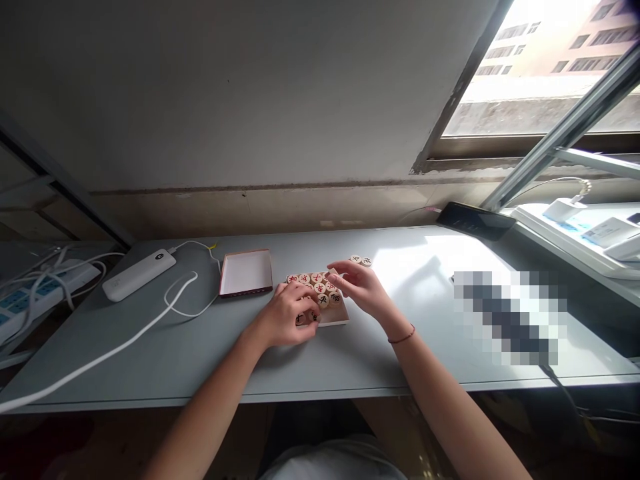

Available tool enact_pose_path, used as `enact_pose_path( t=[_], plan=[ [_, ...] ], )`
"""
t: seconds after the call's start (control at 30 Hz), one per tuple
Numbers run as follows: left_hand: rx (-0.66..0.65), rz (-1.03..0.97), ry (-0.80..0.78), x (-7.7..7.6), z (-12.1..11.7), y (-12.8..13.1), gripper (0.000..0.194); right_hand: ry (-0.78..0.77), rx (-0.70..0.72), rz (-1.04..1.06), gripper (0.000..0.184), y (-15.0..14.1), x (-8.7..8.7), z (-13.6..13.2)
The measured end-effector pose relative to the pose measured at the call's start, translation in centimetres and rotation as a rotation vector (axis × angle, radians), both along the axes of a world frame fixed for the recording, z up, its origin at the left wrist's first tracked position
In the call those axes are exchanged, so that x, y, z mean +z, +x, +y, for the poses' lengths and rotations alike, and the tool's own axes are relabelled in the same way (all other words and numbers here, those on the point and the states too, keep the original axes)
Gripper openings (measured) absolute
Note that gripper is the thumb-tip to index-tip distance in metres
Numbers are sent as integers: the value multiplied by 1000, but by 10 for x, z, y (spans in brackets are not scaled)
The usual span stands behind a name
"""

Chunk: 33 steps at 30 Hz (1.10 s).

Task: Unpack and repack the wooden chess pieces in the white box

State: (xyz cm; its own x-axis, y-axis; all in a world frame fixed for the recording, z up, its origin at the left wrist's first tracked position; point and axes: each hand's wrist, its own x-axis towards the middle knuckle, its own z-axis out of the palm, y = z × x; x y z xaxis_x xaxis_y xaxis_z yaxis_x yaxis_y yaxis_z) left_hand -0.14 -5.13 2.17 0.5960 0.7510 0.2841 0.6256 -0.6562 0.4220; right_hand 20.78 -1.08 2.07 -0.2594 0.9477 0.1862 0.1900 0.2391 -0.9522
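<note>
A shallow box (341,320) on the desk holds rows of round xiangqi pieces (323,300) marked with red and black characters. My left hand (286,312) lies curled over the box's left side, thumb and fingers closed around a black-marked xiangqi piece (313,317) at the near row. Part of the box is hidden under that hand. At the far right corner, my right hand (361,285) has its thumb and index finger closed on the box's edge. Two loose pieces (361,260) sit on the desk just beyond my right hand.
An open box lid (245,272) lies left of the box. Farther left are a white power bank (139,275) with a cable and a power strip (45,293). A dark phone-like device (475,221) rests at the back right, and a blurred-out object (505,317) lies nearer.
</note>
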Motion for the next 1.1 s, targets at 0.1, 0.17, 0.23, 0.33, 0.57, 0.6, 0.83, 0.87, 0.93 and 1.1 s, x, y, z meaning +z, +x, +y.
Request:
enact_pose_path(
  t=[0.1, 0.17, 0.23, 0.33, 0.57, 0.6, 0.83, 0.87, 0.93, 1.1],
  plan=[
    [28, 14, 47, -3, 0, 0, 16, 122, 33, -62, 35, 1, 3, -3],
    [17, 32, 49, -4, 0, 0, 16, 244, 64, -120, 30, 1, 2, -7],
    [7, 31, 39, -4, 1, -2, 14, 361, 85, -187, 26, 0, -1, -13],
    [45, -55, 49, 0, 2, -5, 14, 526, 113, -304, 20, -6, -10, -22],
    [108, -208, 81, 2, 6, -11, 26, 842, 237, -512, 21, -21, -22, -27],
    [103, -202, 72, 1, 6, -10, 26, 851, 231, -516, 19, -21, -21, -27],
    [78, -154, 42, -5, 6, -6, 23, 778, 203, -504, 6, -21, -16, -32],
    [78, -143, 40, -6, 6, -6, 22, 760, 218, -483, 6, -21, -16, -32],
    [86, -104, 45, -6, 6, -5, 21, 718, 223, -422, 8, -19, -16, -30],
    [96, 63, 149, -9, 1, 5, 20, 648, -194, -495, 13, 0, -21, 0]
  ],
)
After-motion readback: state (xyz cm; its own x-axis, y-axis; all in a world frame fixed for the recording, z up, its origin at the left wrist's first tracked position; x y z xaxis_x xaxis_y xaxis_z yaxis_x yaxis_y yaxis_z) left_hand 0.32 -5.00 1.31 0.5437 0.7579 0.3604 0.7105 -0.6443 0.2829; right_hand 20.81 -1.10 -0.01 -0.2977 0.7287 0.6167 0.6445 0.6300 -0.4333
